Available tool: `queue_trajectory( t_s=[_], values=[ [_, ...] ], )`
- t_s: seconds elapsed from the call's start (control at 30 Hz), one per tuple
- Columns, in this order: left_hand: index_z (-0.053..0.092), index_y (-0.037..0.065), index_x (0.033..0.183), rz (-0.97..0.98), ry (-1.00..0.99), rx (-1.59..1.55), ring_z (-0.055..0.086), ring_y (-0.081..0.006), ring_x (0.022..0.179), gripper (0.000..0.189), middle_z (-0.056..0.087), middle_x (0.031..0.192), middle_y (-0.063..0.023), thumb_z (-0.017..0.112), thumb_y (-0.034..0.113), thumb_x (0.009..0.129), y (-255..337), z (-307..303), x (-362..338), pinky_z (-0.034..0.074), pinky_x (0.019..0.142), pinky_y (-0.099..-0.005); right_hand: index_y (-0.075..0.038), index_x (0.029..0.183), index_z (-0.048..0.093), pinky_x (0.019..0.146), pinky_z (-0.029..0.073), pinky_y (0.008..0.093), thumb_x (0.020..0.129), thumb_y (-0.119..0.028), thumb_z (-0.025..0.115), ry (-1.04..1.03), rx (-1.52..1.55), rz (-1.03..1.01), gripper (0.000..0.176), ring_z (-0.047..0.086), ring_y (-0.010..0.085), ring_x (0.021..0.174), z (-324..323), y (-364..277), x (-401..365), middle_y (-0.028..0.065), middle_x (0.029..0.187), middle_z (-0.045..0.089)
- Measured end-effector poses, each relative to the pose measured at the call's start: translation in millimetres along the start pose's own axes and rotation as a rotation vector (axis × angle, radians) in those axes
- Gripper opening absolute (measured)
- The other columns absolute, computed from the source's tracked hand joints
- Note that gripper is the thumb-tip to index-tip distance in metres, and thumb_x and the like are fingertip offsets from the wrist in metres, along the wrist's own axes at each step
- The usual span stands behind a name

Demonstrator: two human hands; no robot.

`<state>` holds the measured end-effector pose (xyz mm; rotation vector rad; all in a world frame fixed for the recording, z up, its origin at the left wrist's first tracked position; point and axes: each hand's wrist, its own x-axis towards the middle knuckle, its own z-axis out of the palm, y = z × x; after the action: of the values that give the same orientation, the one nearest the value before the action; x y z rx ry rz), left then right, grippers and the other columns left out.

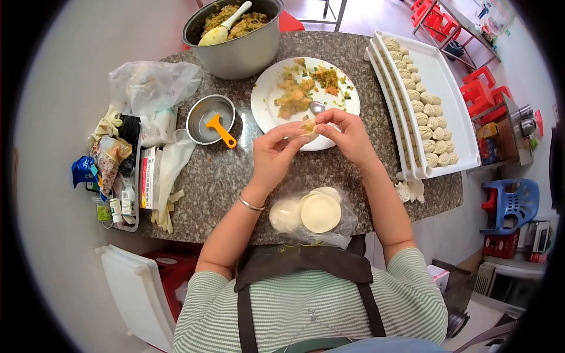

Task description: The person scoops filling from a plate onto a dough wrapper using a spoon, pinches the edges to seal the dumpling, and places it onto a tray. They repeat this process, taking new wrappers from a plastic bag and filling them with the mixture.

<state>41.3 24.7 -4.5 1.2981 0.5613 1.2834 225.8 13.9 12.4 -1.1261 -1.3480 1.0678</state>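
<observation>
Over the near edge of a white plate point(265, 109), my left hand point(279, 147) and my right hand point(344, 135) meet with a small dumpling point(309, 126) pinched between their fingertips. A little filling shows at its top. The plate holds filling point(294, 97) and a spoon point(317, 107), whose handle is partly hidden by my right hand. Close to my body, a stack of round dough wrappers point(319, 213) lies in a clear plastic bag point(347, 220).
A large pot point(247, 56) of filling stands beyond the plate. Stacked white trays point(456, 117) with pleated dumplings point(432, 122) are at the right. At the left are a metal bowl point(197, 123) with an orange-handled tool point(221, 130), and a basket point(138, 194) of packets.
</observation>
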Motion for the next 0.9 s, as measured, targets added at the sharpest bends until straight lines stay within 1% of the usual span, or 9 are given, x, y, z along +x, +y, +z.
queue_trajectory(
  t_s=[0.07,0.13,0.2,0.33,0.47,0.57,0.67,0.83,0.9],
  values=[
    [0.065,-0.005,0.098,-0.036,0.009,-0.001,0.063,-0.0132,0.092,0.014,0.065,0.109,-0.0147,0.067,-0.003,0.084,-1.4,-1.3,-1.0,0.053,0.078,-0.0241,0.000,0.087,0.068,0.078,0.047,0.0283,0.082,-0.012,0.069,-0.007,-0.059,-0.001,0.013,0.062,0.0148,0.082,1.9,-2.0,-2.3,0.0063,0.084,0.068],
    [0.064,-0.004,0.099,-0.073,0.017,0.000,0.063,-0.0133,0.092,0.015,0.065,0.108,-0.0152,0.067,-0.003,0.084,-1.4,-1.2,-1.9,0.053,0.078,-0.0242,0.000,0.087,0.068,0.077,0.047,0.0290,0.082,-0.011,0.068,0.099,-0.167,-0.121,0.012,0.062,0.0161,0.081,10.2,-2.5,-5.6,0.0065,0.083,0.067],
    [0.062,-0.003,0.099,-0.139,0.107,0.047,0.063,-0.0134,0.091,0.017,0.066,0.105,-0.0146,0.068,-0.003,0.083,-0.2,-1.0,-0.4,0.053,0.079,-0.0244,0.000,0.087,0.067,0.077,0.047,0.0293,0.082,-0.011,0.068,0.097,-0.210,-0.174,0.012,0.062,0.0170,0.080,13.3,-4.5,-7.0,0.0067,0.083,0.067],
    [0.062,-0.002,0.095,-0.121,0.058,0.072,0.063,-0.0116,0.091,0.014,0.067,0.101,-0.0132,0.069,-0.001,0.083,-1.2,-2.4,1.3,0.054,0.075,-0.0226,0.000,0.085,0.067,0.077,0.047,0.0297,0.083,-0.011,0.067,0.112,-0.321,-0.261,0.012,0.062,0.0194,0.079,12.1,-5.5,-6.7,0.0072,0.082,0.066],
    [0.063,-0.002,0.099,-0.083,0.021,-0.014,0.062,-0.0153,0.098,0.017,0.064,0.109,-0.0151,0.067,-0.004,0.083,-1.1,-3.2,1.9,0.054,0.082,-0.0270,0.001,0.085,0.066,0.078,0.047,0.0298,0.083,-0.012,0.067,0.133,-0.247,-0.155,0.013,0.062,0.0192,0.080,2.4,-3.7,-3.6,0.0076,0.082,0.066],
    [0.063,-0.003,0.101,-0.069,-0.039,-0.010,0.062,-0.0164,0.101,0.017,0.064,0.110,-0.0139,0.065,-0.005,0.084,-2.1,-3.5,1.6,0.053,0.085,-0.0290,0.001,0.085,0.065,0.077,0.047,0.0304,0.083,-0.013,0.067,0.004,-0.177,-0.006,0.014,0.061,0.0192,0.080,-3.3,-9.2,-3.6,0.0081,0.083,0.066],
    [0.064,-0.002,0.102,-0.067,-0.038,-0.041,0.063,-0.0164,0.099,0.019,0.064,0.110,-0.0131,0.065,-0.005,0.084,-3.2,-2.1,0.1,0.053,0.085,-0.0281,0.001,0.085,0.065,0.077,0.047,0.0311,0.083,-0.013,0.067,0.021,-0.217,-0.120,0.014,0.061,0.0185,0.081,1.9,-8.5,-4.3,0.0079,0.083,0.065],
    [0.063,-0.001,0.109,-0.085,0.067,-0.064,0.063,-0.0156,0.099,0.025,0.064,0.111,-0.0128,0.065,-0.004,0.085,1.8,4.3,-1.0,0.053,0.082,-0.0255,0.001,0.084,0.066,0.077,0.047,0.0338,0.080,-0.010,0.067,0.101,-0.375,-0.291,0.012,0.061,0.0256,0.081,9.7,-4.2,-7.2,0.0111,0.084,0.066],
    [0.063,-0.002,0.111,-0.134,0.098,0.211,0.063,-0.0155,0.099,0.026,0.064,0.111,-0.0132,0.064,-0.004,0.086,6.1,5.6,-2.3,0.053,0.082,-0.0247,0.000,0.084,0.066,0.077,0.048,0.0344,0.080,-0.010,0.066,0.105,-0.413,-0.316,0.011,0.061,0.0270,0.082,10.6,-7.6,-7.3,0.0119,0.085,0.066]
  ],
)
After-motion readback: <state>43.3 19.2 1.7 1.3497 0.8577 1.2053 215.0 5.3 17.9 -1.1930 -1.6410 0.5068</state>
